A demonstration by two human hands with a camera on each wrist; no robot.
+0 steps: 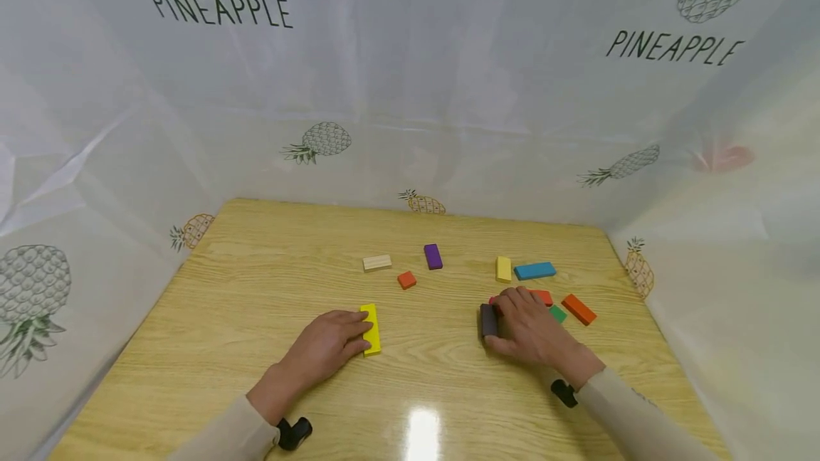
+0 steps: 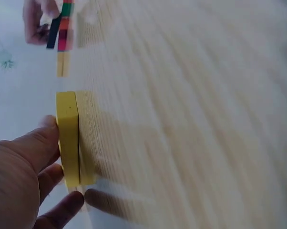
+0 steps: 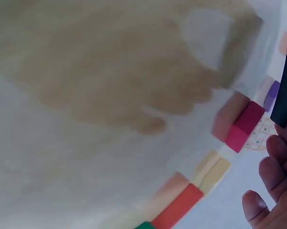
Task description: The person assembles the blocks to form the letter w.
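My left hand [image 1: 325,348] holds a bright yellow block [image 1: 371,336] at the middle of the table, fingertips and thumb on it. In the left wrist view the yellow block [image 2: 68,138] lies along the wooden surface, with fingertips at its side and near end. To the right, my right hand [image 1: 528,326] grips a black block [image 1: 489,321] between thumb and fingers. In the right wrist view the black block [image 3: 285,88] is raised, its shadow apart from it. Behind that hand are a magenta block [image 3: 246,126], a red block [image 1: 543,297] and a green block [image 1: 557,314], partly hidden.
Farther back lie a natural wood block [image 1: 376,263], a purple block [image 1: 433,257] and a small orange-red block [image 1: 406,280]. At the right are a pale yellow block [image 1: 503,269], a blue block [image 1: 534,271] and an orange block [image 1: 579,309]. A pineapple-print sheet [image 1: 410,91] surrounds the table [image 1: 269,255].
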